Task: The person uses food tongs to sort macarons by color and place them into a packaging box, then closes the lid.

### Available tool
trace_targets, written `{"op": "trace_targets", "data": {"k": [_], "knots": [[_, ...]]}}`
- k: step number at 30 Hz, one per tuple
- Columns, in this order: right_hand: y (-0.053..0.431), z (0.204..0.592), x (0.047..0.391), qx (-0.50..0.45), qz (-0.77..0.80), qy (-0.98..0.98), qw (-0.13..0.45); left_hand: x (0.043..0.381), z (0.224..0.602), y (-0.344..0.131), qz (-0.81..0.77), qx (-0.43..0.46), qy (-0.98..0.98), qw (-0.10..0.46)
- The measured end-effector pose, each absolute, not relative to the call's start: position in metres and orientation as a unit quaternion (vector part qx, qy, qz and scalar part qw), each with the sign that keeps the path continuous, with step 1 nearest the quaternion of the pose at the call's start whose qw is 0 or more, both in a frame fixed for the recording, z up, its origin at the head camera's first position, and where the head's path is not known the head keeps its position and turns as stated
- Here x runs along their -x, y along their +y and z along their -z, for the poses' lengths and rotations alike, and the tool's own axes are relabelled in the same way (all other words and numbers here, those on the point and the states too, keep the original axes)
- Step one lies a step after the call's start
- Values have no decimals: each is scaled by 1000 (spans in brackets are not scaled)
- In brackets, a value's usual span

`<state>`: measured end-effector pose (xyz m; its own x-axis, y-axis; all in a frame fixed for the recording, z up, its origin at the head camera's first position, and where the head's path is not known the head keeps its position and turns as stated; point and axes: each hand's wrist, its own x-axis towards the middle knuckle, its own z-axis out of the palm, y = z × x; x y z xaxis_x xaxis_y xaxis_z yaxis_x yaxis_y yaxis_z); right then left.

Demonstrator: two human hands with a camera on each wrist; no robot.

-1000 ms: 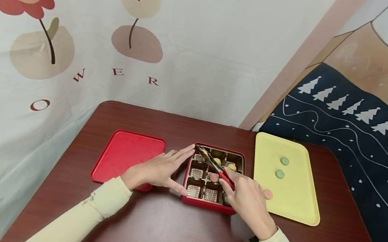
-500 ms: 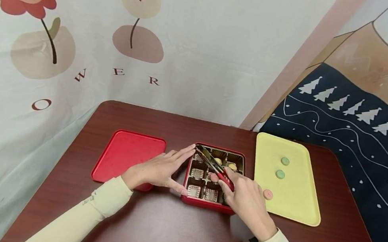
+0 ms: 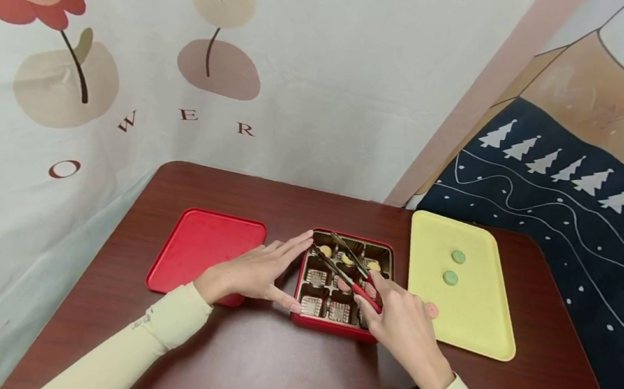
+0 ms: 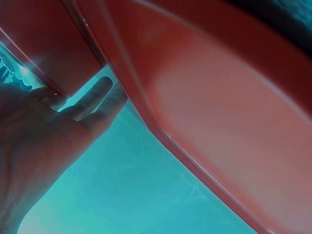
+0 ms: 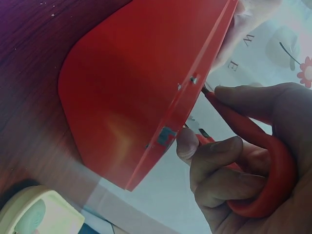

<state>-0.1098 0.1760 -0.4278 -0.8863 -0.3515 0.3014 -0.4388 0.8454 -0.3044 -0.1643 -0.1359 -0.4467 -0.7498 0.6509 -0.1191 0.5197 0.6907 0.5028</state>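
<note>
In the head view my right hand point(image 3: 404, 324) grips red-handled tongs point(image 3: 367, 299), whose dark arms stand spread over a red tin point(image 3: 331, 330). A brown insert divides the tin into several compartments. A small yellow disc point(image 3: 325, 251) lies in the back left compartment, between the tongs' arms. More yellow discs sit along the back row, and a pink disc point(image 3: 343, 284) sits in the centre one. My left hand point(image 3: 259, 273) rests against the tin's left side, fingers extended and thumb at the front corner. In the right wrist view my fingers curl round the red handle loop point(image 5: 282, 170).
A flat red lid point(image 3: 219, 245) lies to the left, partly behind my left hand. To the right a yellow tray point(image 3: 473, 322) bears two green discs point(image 3: 458, 256) and a pink disc point(image 3: 432, 310), close to my right hand. Printed cloths hang behind the table.
The tongs' arms were close together and have spread apart. A yellow disc now shows in the back left compartment. My right hand has shifted slightly right; my left hand has stayed put.
</note>
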Motion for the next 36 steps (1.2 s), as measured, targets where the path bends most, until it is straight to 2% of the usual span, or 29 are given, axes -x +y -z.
{"op": "trace_targets", "data": {"k": [13,26,36], "knots": [[200,421,104,-163,-182,-960,136,165,448,-133,-226,-325,907,144],[231,417,104,-92,-191,-972,104,165,448,-136,-224,-317,909,150],[256,418,100,-75,-189,-969,139,165,448,-136,-223,-318,909,149]]}}
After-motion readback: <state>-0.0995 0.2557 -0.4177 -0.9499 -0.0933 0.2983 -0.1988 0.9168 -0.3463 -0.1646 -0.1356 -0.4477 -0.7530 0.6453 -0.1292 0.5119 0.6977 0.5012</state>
